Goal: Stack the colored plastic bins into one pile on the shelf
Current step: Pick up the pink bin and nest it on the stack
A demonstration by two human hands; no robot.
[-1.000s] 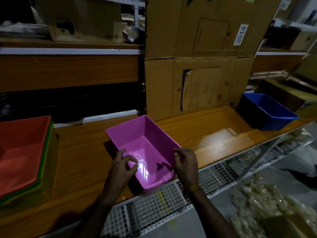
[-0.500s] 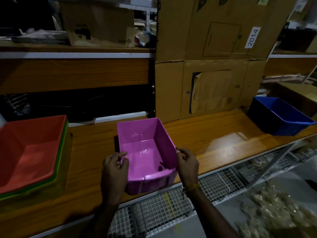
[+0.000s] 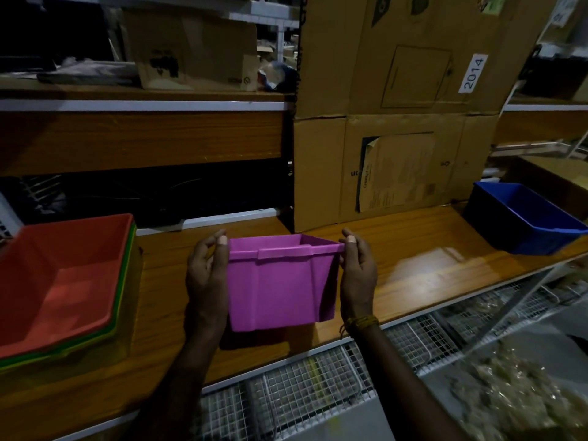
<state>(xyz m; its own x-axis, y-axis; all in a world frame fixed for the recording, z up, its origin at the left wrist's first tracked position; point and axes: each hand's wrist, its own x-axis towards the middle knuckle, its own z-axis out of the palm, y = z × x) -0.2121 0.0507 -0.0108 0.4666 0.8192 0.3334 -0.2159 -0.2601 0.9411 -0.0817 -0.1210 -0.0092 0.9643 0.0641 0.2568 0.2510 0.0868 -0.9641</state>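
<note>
A purple plastic bin [image 3: 276,288] hangs in the air above the wooden shelf [image 3: 397,259], held level with its near wall facing me. My left hand [image 3: 205,275] grips its left rim and side, my right hand [image 3: 358,275] grips its right rim and side. At the left end of the shelf stands a pile of nested bins, an orange-red one [image 3: 60,275] on top, with green and yellow rims [image 3: 125,281] showing beneath it. A blue bin [image 3: 521,218] sits alone at the right end of the shelf.
Large stacked cardboard boxes [image 3: 397,122] stand at the back of the shelf behind the purple bin. An upper shelf [image 3: 143,103] carries another carton. White wire mesh baskets [image 3: 302,393] lie below the shelf's front edge.
Both hands have lifted the purple bin off the shelf and raised it toward me; before, it rested on the wood with its inside showing. The camera view has risen.
</note>
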